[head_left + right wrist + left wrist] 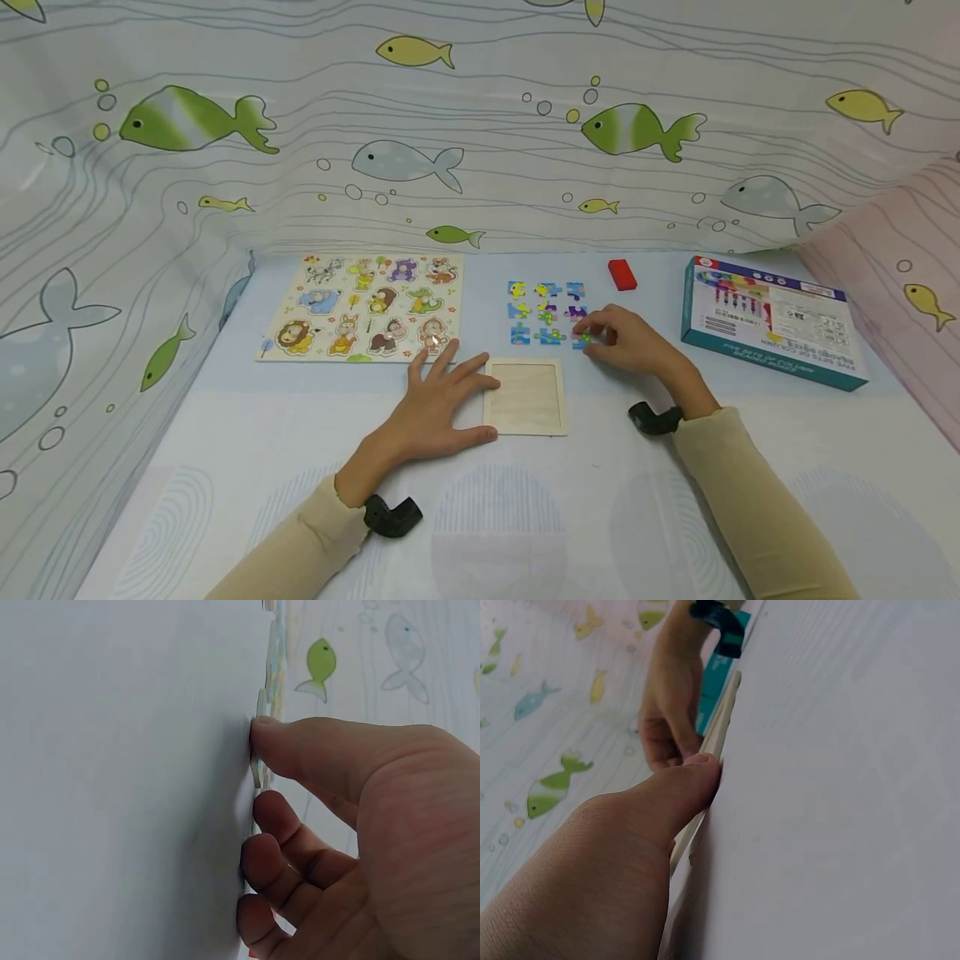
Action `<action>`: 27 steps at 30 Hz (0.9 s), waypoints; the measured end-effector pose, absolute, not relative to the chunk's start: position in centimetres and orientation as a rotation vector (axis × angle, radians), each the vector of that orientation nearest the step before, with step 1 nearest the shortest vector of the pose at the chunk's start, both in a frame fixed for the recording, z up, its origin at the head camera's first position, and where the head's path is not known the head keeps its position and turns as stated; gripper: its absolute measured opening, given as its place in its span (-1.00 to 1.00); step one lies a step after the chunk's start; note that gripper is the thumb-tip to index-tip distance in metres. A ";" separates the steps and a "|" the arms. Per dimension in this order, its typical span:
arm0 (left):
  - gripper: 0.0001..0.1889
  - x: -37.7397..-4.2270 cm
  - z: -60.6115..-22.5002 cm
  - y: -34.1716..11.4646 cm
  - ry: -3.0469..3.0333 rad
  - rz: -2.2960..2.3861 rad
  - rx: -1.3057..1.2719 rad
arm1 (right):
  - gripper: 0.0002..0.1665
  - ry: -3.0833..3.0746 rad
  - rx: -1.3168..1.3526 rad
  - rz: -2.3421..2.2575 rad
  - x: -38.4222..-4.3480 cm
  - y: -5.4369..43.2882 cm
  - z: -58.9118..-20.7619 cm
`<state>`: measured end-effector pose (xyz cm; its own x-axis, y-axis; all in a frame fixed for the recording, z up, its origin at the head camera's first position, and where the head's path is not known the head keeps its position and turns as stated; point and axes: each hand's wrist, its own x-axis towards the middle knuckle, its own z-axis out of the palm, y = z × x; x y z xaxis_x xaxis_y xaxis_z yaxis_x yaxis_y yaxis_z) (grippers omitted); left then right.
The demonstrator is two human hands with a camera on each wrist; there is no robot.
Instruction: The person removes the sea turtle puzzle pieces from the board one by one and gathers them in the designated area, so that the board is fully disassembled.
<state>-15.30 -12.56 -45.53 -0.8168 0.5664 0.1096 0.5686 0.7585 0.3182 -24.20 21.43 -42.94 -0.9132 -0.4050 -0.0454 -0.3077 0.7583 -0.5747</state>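
My left hand (pixel 437 410) lies with its fingers spread at the left side of a small square wooden puzzle tray (pixel 563 400). In the left wrist view its thumb (pixel 694 774) presses along the tray's edge, and one fingertip overlaps the animal board (pixel 390 360). Beyond the tray, my right hand (pixel 628 340) pinches the lower-right jigsaw piece (pixel 579 342) of a blue, colourful group. From the right wrist view, the thumb sits on that thin piece (pixel 261 771), while the other fingers curl close to the tabletop.
More loose jigsaw pieces (pixel 519 310) lie in rows behind the tray. A red block (pixel 622 275) is at the back, and a flat teal-edged game box (pixel 772 321) lies to the right. Behind the table hangs a fish-patterned curtain (pixel 510 108).
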 end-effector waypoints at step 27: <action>-0.32 -15.3 -45.9 -12.9 -2.912 -0.540 -0.952 | -0.68 2.780 -0.467 -0.969 -24.4 21.0 -43.8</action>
<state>-15.26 -12.91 -45.89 -0.8125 0.5672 0.1347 0.5777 0.7526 0.3159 -24.38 21.00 -43.79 -0.9383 -0.3425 -0.0486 -0.2381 0.7413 -0.6275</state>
